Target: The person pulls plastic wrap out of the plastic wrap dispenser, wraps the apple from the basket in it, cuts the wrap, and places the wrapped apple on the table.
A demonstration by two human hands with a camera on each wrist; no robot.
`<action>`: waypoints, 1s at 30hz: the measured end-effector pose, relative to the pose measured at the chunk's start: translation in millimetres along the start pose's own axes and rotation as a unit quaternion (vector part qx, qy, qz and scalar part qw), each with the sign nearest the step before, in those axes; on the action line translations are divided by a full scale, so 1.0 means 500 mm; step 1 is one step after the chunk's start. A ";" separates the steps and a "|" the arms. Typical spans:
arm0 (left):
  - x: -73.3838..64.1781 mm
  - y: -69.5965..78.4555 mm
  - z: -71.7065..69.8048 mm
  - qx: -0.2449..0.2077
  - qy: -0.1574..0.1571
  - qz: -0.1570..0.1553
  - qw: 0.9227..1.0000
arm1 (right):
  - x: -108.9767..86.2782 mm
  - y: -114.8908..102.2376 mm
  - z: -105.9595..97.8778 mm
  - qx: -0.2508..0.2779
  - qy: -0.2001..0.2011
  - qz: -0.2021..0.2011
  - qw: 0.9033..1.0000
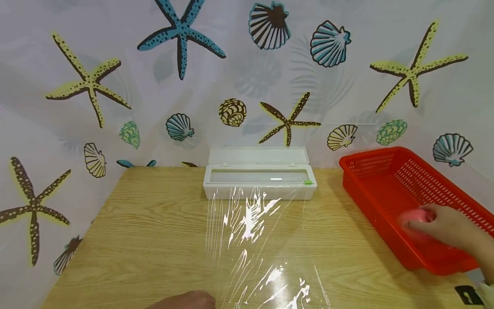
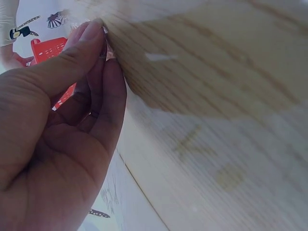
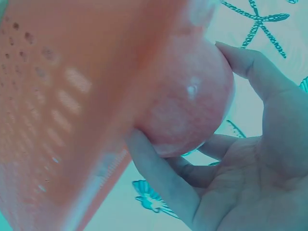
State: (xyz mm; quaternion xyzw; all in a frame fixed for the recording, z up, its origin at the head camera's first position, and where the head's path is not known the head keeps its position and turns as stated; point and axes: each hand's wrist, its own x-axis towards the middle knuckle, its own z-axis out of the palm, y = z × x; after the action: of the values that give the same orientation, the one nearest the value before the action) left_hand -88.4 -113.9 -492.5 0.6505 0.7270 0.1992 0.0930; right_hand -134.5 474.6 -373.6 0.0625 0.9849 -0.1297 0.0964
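My right hand (image 1: 447, 225) grips a round, smooth, pink-red fruit (image 3: 192, 96) at the near end of the red basket (image 1: 370, 206). In the right wrist view the thumb and fingers curl round it, and the blurred basket wall stands close on its left. At the bottom of the head view, only part of my left hand (image 1: 189, 300) shows. The left wrist view has its thumb and fingertips pinching the edge of the clear cling film (image 1: 251, 227). That film stretches over the table from a white dispenser box (image 1: 258, 192), wrinkled and shiny.
The dispenser's lid (image 1: 258, 155) stands raised at the back, and a small green slider (image 1: 308, 182) sits at the box's right end. Behind the wooden table (image 1: 154, 223) hangs a cloth (image 1: 247, 77) printed with starfish and shells.
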 end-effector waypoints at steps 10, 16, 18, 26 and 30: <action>-0.001 0.002 -0.001 -0.057 0.005 -0.022 0.998 | -0.026 -0.038 -0.024 -0.007 0.031 -0.015 0.999; -0.001 0.002 -0.005 -0.069 0.005 -0.023 0.997 | -0.038 -0.083 -0.035 -0.008 0.020 -0.031 0.999; -0.001 0.002 -0.005 -0.067 0.005 -0.021 0.998 | -0.042 -0.101 -0.037 -0.006 0.016 -0.038 0.999; 0.001 0.002 -0.002 -0.089 0.013 -0.014 0.996 | -0.054 -0.165 -0.027 -0.004 0.008 -0.080 0.997; -0.001 0.002 -0.002 -0.119 0.006 -0.037 0.992 | -0.058 -0.194 -0.019 -0.002 -0.007 -0.091 0.996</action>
State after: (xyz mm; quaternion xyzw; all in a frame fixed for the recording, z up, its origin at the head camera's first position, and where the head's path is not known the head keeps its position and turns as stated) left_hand -87.9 -114.4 -491.4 0.6063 0.7222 0.2845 0.1729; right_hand -122.6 381.3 -334.8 -0.0285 0.9860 -0.1365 0.0913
